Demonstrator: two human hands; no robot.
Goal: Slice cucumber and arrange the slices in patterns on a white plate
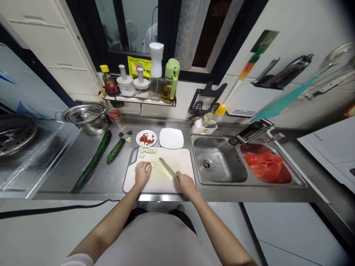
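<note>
My left hand [142,173] rests curled on the white cutting board [177,162], fingertips pressing a short piece of cucumber [152,164]. My right hand [185,182] is closed round the handle of a knife [167,167], whose blade points up and left towards the cucumber piece. A row of several cucumber slices [148,150] lies along the board's far edge.
A long whole cucumber [92,161] and a shorter one [115,150] lie left of the board. Behind it are a plate of chopped red chilli [146,138] and a bare white plate [171,138]. The sink [219,162] is to the right, with a red bag [264,166] in its far basin. A steel pot [85,117] sits at the back left.
</note>
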